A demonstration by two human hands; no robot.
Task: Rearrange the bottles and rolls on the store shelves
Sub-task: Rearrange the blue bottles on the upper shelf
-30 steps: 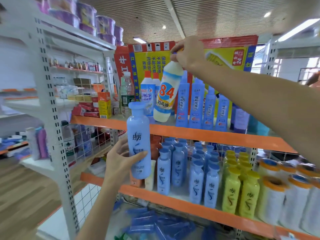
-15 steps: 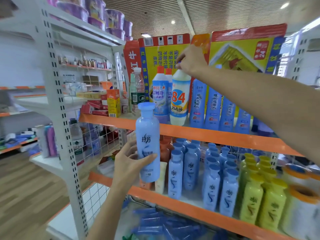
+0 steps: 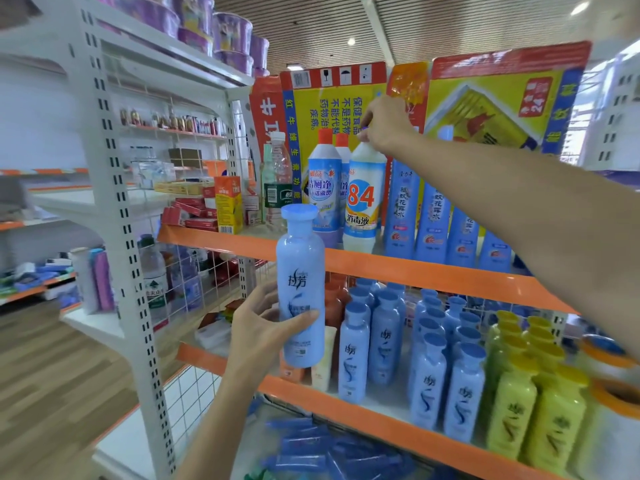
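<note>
Two hands on bottles at store shelves.
Left hand (image 3: pixel 261 332) grip wrapped round a light blue shampoo bottle (image 3: pixel 300 289), held upright in front of the shelves. Right hand (image 3: pixel 384 123) grip pinches the cap of the white "84" bottle (image 3: pixel 363 199), standing on the upper orange shelf (image 3: pixel 433 271) just beside a blue-and-white cleaner bottle (image 3: pixel 323 188). Blue and yellow bottles on shelf below.

Glossy plastic blue bottle (image 3: pixel 300 289); matt white metal shelf upright (image 3: pixel 114 188).
</note>
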